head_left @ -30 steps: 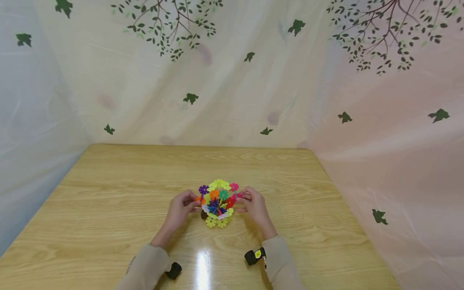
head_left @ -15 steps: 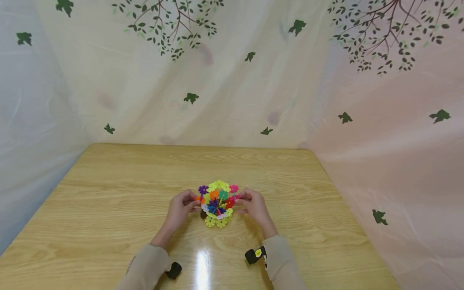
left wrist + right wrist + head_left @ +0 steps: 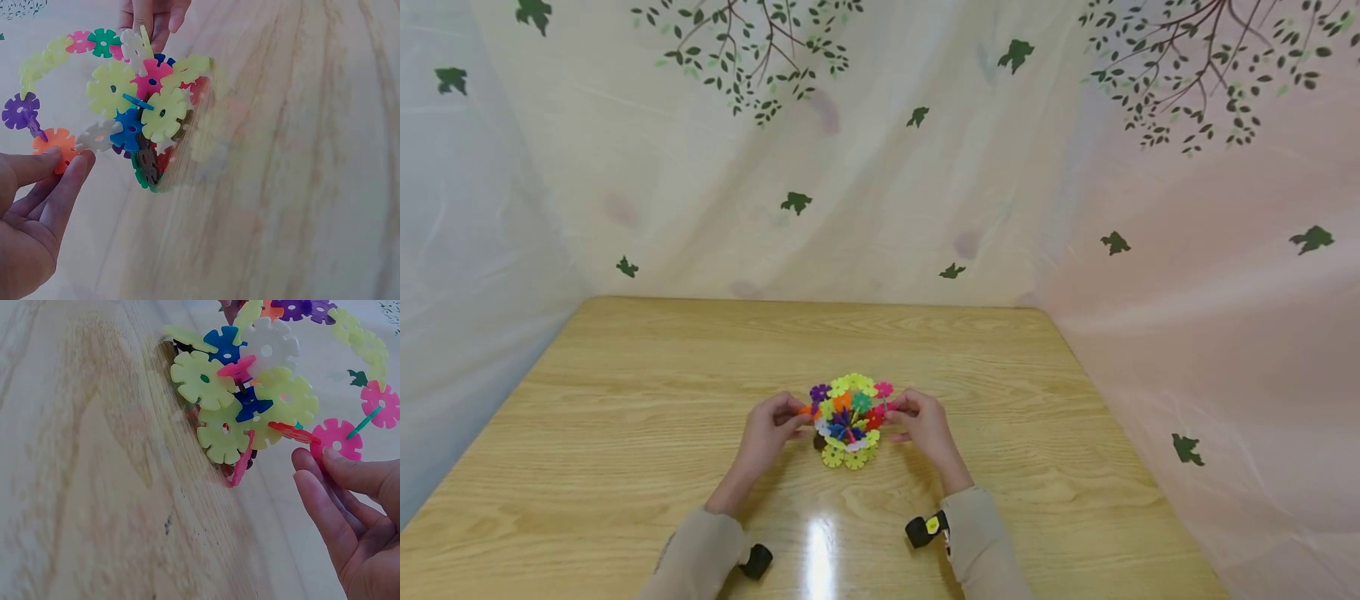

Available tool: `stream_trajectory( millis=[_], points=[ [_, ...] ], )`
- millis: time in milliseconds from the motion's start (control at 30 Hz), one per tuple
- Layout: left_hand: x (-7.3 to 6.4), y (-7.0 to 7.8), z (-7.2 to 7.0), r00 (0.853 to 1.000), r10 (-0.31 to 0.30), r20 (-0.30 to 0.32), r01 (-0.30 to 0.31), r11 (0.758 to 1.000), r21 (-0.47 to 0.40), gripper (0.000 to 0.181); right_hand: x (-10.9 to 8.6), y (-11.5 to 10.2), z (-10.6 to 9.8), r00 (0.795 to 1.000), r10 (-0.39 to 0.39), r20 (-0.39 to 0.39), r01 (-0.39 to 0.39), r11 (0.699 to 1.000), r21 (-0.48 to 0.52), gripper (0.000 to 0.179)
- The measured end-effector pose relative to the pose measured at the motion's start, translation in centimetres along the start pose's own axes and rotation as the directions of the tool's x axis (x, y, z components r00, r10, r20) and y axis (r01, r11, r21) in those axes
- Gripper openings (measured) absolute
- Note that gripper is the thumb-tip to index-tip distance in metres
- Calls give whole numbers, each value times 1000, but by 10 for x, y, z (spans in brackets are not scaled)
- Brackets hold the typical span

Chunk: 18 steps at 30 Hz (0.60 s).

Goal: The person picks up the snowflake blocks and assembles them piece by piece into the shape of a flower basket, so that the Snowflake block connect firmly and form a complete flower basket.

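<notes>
A basket-like build of interlocking plastic snowflake discs [image 3: 850, 446] stands on the table between both hands. Its discs are yellow, blue, white, pink, green and more, and a chain of discs arches over it like a handle. On the left side my left hand [image 3: 769, 429] pinches an orange disc [image 3: 55, 150] between thumb and fingers. My right hand [image 3: 928, 425] pinches a pink disc [image 3: 337, 440] on the opposite side. Beside the orange disc sits a white disc [image 3: 99, 136], and purple discs [image 3: 22, 111] rise from it. The build's underside is hidden.
The wooden table [image 3: 647, 375] reaches back to a pale curtain [image 3: 865, 233] printed with leaves and branches. Black wrist-camera mounts [image 3: 920, 532] sit below both sleeves. A light glare [image 3: 820, 558] lies on the tabletop near the front.
The disc build has shifted very slightly to the left, its lower yellow discs most visibly. Both hands keep their pinch, and the left hand has moved a touch left.
</notes>
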<state>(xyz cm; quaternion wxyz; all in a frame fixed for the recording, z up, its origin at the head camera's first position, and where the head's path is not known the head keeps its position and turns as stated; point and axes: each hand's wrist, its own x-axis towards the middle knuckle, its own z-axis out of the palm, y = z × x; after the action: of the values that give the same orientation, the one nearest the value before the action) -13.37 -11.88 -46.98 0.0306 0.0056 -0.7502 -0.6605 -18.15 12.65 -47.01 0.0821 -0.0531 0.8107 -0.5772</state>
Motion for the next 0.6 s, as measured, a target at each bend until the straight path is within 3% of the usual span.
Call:
stream_trajectory(
  millis=[200, 600],
  points=[
    [-4, 1, -2, 1000, -30, 2, 30, 999, 37, 6, 1, -1, 1, 1000, -4, 0, 4, 1000, -15, 7],
    [-6, -1, -2, 1000, -13, 16, 13, 1000, -13, 5, 2, 0, 1, 1000, 2, -1, -2, 1000, -4, 5]
  ],
)
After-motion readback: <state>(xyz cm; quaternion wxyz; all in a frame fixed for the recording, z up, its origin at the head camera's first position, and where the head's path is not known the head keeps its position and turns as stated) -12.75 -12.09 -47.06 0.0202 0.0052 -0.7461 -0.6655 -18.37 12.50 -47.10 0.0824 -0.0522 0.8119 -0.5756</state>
